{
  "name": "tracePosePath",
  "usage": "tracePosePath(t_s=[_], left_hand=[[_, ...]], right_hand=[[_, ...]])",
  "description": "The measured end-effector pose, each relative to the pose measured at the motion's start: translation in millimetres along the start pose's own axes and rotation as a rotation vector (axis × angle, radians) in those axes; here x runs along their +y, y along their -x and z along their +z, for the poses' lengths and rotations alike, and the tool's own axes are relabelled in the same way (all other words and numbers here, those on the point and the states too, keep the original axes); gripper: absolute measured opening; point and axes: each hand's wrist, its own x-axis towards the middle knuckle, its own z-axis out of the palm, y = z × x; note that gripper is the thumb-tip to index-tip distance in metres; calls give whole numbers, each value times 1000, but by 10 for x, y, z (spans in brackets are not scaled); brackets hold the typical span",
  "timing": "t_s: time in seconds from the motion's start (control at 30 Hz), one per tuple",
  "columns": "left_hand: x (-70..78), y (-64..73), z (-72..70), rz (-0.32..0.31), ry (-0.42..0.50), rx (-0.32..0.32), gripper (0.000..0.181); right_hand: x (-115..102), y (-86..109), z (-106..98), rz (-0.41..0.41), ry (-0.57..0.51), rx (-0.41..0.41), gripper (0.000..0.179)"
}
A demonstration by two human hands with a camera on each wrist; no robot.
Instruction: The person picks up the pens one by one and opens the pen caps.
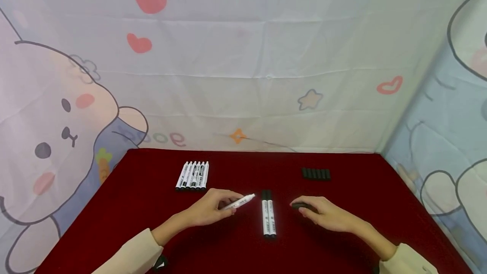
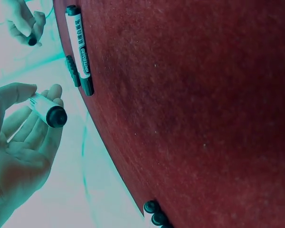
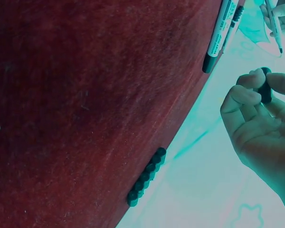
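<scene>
Between thumb and fingers my left hand (image 1: 210,208) holds an uncapped whiteboard marker (image 1: 239,201), its tip pointing right and slightly up. Its black end (image 2: 57,117) faces the camera in the left wrist view. My right hand (image 1: 323,213) pinches a black marker cap (image 1: 302,206), which also shows as a dark cap (image 3: 265,86) between thumb and fingertips in the right wrist view. Two capped whiteboard markers (image 1: 268,217) lie side by side on the red cloth between the hands, caps toward the back.
A row of several uncapped white markers (image 1: 192,175) lies at the back left of the red-covered table (image 1: 243,168). At the back right is a row of several black caps (image 1: 316,174). A printed curtain (image 1: 243,54) hangs behind the table.
</scene>
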Motion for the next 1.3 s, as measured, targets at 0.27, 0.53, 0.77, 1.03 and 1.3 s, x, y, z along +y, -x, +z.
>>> tracePosePath(t_s=[0.27, 0.53, 0.77, 1.03, 1.3], left_hand=[[-37, 25, -42, -18, -48, 69, 37], [-122, 90, -97, -30, -92, 161, 36], [-196, 163, -185, -95, -143, 234, 38], [-228, 237, -327, -196, -216, 378, 39], [-278, 265, -559, -230, -260, 449, 41]], right_hand=[[13, -35, 31, -20, -45, -49, 33], [17, -20, 46, -4, -64, -80, 32], [18, -38, 73, -34, -79, -106, 30], [-9, -54, 105, -52, -82, -131, 30], [9, -45, 113, -55, -85, -134, 30]])
